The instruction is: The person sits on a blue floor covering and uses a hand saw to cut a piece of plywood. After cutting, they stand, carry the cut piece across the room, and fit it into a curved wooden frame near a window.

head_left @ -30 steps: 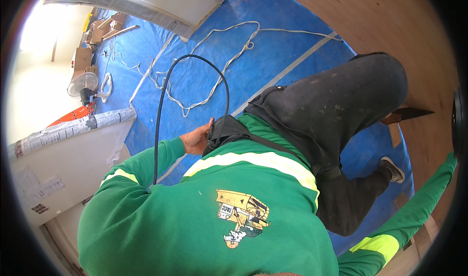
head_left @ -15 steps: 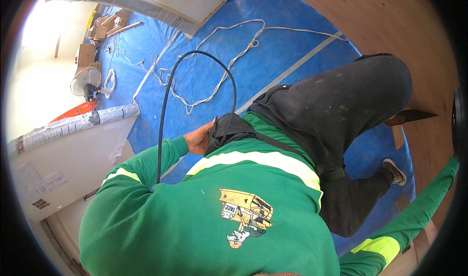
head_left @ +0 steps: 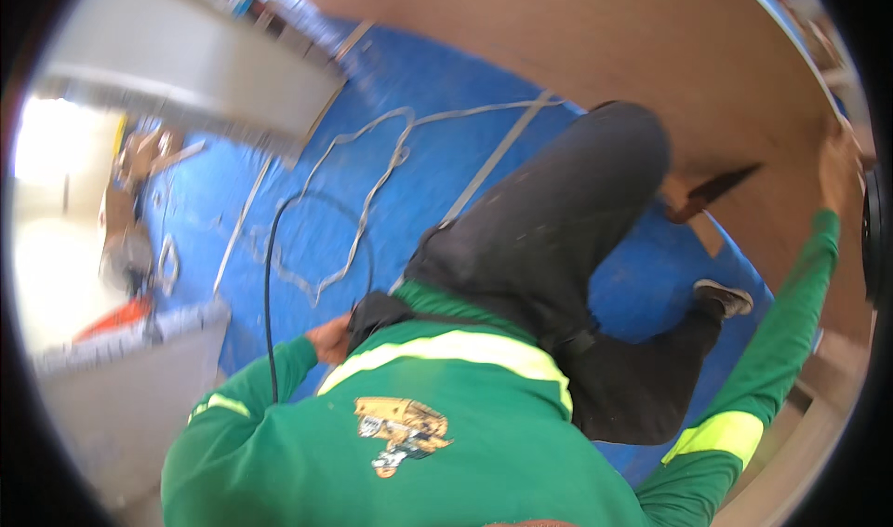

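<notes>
My left hand [head_left: 329, 340] is at my waist, its fingers curled against a black pouch [head_left: 374, 317]; the fingertips are hidden and slightly blurred. A black cable [head_left: 269, 285] loops up from beside that arm. On the right, my right arm is stretched out, and my right hand [head_left: 840, 166] grips the edge of a large brown wooden panel [head_left: 744, 90]. Between my raised knee and the panel lies a dark, tapered blade with a brown handle [head_left: 688, 211], looking like a handsaw.
Blue sheeting [head_left: 372, 71] covers the floor, with a pale cord [head_left: 372, 192] snaking over it. White wrapped units [head_left: 205, 53] stand at the left. Beyond them are a fan [head_left: 126, 255], an orange object [head_left: 113, 318] and wood scraps [head_left: 153, 150]. A small wood piece [head_left: 707, 236] lies by the blade.
My right hand has come into view, now on the panel's edge. The view has shifted and turned, bringing more of the panel in. My left hand remains at the pouch.
</notes>
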A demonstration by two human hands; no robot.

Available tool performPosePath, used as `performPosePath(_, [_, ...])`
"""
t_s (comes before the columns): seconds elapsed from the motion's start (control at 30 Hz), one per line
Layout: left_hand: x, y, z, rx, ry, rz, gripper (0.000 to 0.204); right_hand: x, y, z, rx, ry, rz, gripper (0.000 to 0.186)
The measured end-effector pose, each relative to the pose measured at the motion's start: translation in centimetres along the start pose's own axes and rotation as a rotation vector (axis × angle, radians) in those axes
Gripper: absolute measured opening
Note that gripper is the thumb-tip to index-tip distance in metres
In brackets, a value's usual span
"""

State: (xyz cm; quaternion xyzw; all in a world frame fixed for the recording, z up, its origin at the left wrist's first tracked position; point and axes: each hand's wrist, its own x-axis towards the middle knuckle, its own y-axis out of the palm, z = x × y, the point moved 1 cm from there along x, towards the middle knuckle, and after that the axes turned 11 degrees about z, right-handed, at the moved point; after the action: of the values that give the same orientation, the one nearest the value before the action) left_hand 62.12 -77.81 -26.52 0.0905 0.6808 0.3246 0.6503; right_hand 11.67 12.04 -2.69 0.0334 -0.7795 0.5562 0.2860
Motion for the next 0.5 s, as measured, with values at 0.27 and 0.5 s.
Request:
performPosePath(0.27, [-6.1, 7.3, -30.7, 2.16, -0.576, -0.75, 0.072, -4.7, -3.9, 4.9, 0.217, 0.086, 0.041, 0.06])
performPosePath(0.5, [-3.4, 51.8, -40.0, 2.427, 1.676, -0.404, 0.047, -7.0, -7.1, 5.2, 0.423, 0.082, 0.072, 0.052])
